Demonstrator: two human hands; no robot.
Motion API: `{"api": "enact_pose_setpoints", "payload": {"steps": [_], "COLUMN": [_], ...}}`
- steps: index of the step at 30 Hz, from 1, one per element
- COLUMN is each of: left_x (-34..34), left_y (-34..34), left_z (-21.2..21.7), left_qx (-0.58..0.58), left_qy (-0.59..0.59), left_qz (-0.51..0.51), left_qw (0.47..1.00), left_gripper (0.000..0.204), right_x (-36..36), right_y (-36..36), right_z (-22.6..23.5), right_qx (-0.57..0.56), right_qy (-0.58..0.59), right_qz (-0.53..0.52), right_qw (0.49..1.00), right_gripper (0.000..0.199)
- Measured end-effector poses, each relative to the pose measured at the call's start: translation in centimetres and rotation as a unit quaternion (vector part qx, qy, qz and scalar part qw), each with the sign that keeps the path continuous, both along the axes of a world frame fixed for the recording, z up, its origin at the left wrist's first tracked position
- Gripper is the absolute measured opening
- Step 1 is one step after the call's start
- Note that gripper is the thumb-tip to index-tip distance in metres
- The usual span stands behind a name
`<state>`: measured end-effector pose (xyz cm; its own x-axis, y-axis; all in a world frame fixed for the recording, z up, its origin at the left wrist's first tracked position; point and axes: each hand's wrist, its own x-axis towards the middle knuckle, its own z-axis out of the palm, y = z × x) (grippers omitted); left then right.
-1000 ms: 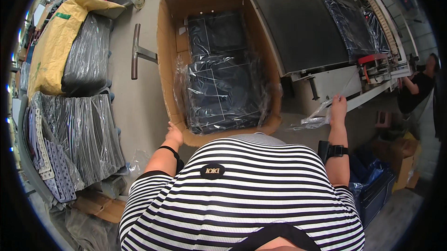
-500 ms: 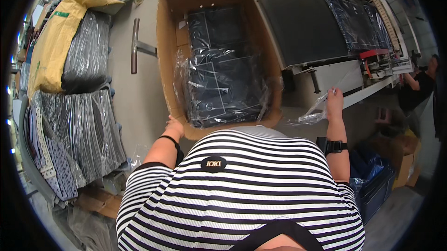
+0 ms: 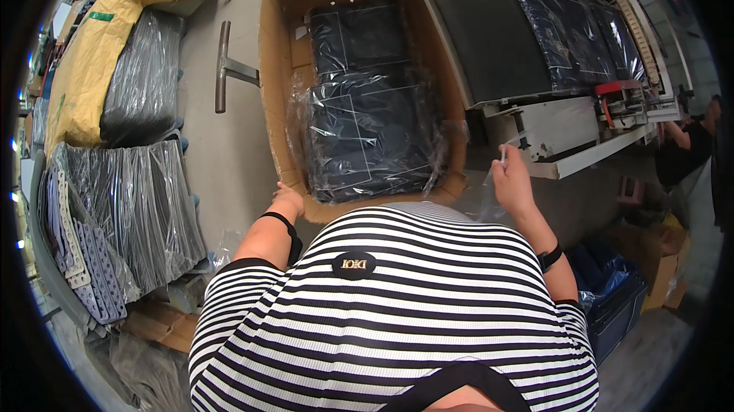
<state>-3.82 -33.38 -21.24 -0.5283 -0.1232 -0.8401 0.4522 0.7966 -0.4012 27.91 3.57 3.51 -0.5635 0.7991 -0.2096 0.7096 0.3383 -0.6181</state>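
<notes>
My left hand (image 3: pixel 287 197) grips the near left corner of a large open cardboard box (image 3: pixel 269 83). Inside it lie flat dark packages in clear plastic, a near one (image 3: pixel 371 137) overlapping a farther one (image 3: pixel 359 37). Loose film sticks out around the near package. My right hand (image 3: pixel 514 183), to the right of the box, is closed with thumb and fingers pinching a piece of clear plastic film (image 3: pixel 486 196). The film hangs down toward my striped shirt, its lower end partly hidden.
Right of the box runs a black conveyor belt (image 3: pixel 474 30) carrying wrapped dark packages (image 3: pixel 562 34), beside a machine with a red part (image 3: pixel 618 89). Wrapped stacks (image 3: pixel 130 213) and a yellow sack (image 3: pixel 88 68) stand left, near a T-shaped metal bar (image 3: pixel 222 68). Another person (image 3: pixel 684 148) is far right.
My right hand has drawn inward to the left and slightly down with the film. The packages on the belt have shifted left, toward the box. My left hand stays at the box corner.
</notes>
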Motion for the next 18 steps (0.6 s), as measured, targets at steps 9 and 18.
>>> {"api": "enact_pose_setpoints", "payload": {"steps": [9,18], "left_x": [-0.3,11.0], "left_y": [14.5,32.8], "left_z": [10.1,22.7], "left_qx": [0.345,0.475], "left_qy": [-0.066,-0.557], "left_qz": [-0.197,0.186], "left_qw": [0.915,0.655], "left_gripper": [0.030,0.036], "right_x": [-4.7,-5.3], "right_y": [-4.3,-7.2], "right_z": [3.5,4.4], "right_qx": [-0.051,-0.091], "right_qy": [-0.072,-0.052], "right_qz": [0.127,0.329], "right_qw": [0.988,0.938], "right_gripper": [0.025,0.036]}}
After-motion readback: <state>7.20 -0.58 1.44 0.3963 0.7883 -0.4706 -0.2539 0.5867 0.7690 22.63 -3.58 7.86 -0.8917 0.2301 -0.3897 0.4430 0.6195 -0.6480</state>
